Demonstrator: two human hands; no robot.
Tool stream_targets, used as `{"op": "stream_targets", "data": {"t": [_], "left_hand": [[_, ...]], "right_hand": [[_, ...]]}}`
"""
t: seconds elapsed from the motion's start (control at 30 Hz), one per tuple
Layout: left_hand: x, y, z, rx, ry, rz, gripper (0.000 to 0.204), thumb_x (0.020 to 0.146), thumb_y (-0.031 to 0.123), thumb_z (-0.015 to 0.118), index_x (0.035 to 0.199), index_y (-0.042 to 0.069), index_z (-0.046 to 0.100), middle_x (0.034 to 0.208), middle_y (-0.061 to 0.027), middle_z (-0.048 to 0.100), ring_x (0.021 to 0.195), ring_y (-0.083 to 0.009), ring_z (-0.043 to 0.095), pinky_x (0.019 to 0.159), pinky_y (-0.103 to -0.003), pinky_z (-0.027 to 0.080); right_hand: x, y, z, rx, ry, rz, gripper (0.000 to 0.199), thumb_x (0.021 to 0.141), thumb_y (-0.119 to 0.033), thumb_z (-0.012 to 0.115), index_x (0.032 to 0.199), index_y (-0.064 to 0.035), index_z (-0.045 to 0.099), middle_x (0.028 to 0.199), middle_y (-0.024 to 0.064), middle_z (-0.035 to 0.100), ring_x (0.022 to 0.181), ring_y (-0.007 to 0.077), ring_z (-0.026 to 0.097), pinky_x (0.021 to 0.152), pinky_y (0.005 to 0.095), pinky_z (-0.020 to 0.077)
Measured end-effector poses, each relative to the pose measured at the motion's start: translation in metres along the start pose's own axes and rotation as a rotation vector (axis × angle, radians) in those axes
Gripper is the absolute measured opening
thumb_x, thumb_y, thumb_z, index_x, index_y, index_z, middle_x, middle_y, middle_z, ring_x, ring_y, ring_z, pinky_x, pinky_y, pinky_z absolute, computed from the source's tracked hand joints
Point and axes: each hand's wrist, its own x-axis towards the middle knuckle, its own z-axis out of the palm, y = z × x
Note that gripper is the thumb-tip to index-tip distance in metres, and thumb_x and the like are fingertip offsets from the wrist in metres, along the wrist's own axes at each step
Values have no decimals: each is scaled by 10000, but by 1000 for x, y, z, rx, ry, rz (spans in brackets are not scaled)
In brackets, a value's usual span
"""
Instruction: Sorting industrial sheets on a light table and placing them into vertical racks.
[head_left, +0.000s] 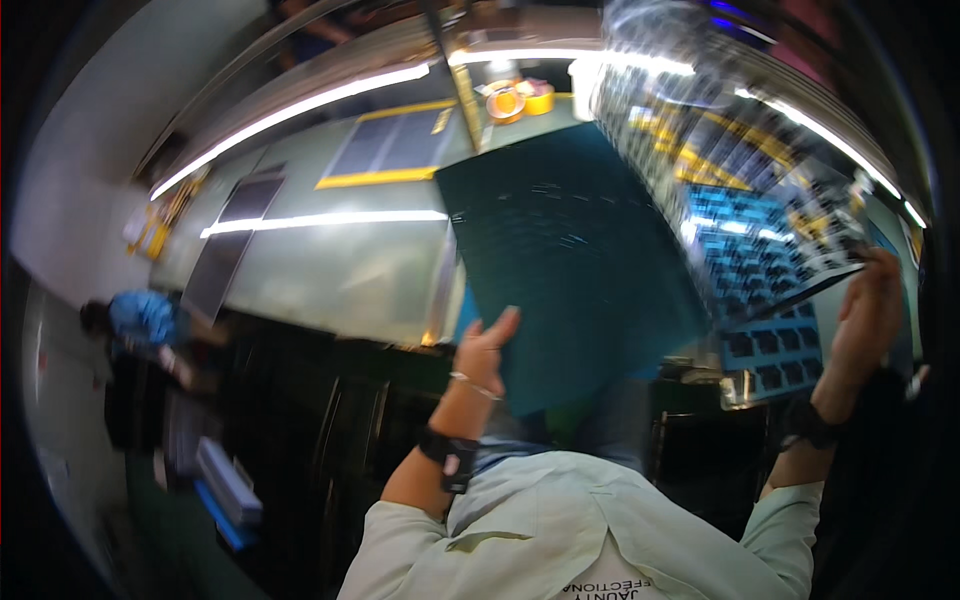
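Note:
My left hand (485,345) is raised and grips the lower left edge of a large dark teal sheet (570,250), which is held up in front of me. My right hand (868,310) is raised at the far right and holds the lower corner of a shiny clear tray (740,170) lined with several rows of small dark parts. The tray tilts and lies over the right side of the teal sheet. Below it a blue tray (775,355) with similar dark parts shows between my hands. Both wrists wear dark bands.
Another person in a blue top (140,320) bends at the far left. Yellow tape rolls (520,100) lie at the top centre. A dark mat with a yellow border (395,150) lies on the grey surface. A blue and white box (230,485) sits at the lower left.

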Motion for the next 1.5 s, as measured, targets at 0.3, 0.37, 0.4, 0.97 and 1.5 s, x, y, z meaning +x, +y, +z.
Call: {"op": "stream_targets", "data": {"t": [0.3,0.37,0.4,0.97,1.5], "left_hand": [[-119,64,-282,-120,536,772,307,833,24,551,1136,4,501,1058,-86,566,946,-216,561,818,-360,473],[-124,49,-330,-154,666,795,314,835,19,547,1142,-11,492,1066,-97,564,929,-217,567,807,-362,478],[-117,40,-352,-130,798,748,321,830,3,542,1143,-40,484,1078,-112,560,916,-223,570,807,-364,477],[58,-182,-392,633,1337,-73,515,721,112,647,1127,-153,473,1032,-312,563,991,-395,561,847,-387,447],[109,-223,-386,632,1296,-87,487,746,120,613,1145,-122,474,1013,-302,571,978,-407,556,853,-406,452]], "right_hand": [[-15,20,86,484,-462,-274,225,947,-191,385,1039,-35,519,1095,186,570,1057,278,550,950,390,394],[-41,99,88,663,-506,45,230,946,-181,404,1044,-22,538,1135,150,559,1016,216,553,955,354,400],[-61,118,89,467,-466,135,216,936,-145,420,1080,-27,530,1140,147,557,1016,200,551,935,327,411],[-163,227,66,147,-392,920,182,884,-94,534,1052,-25,545,924,42,613,823,96,587,725,194,468],[-156,227,52,5,-553,953,196,901,-179,518,1074,-91,549,827,-41,593,678,19,532,518,148,364]]}}
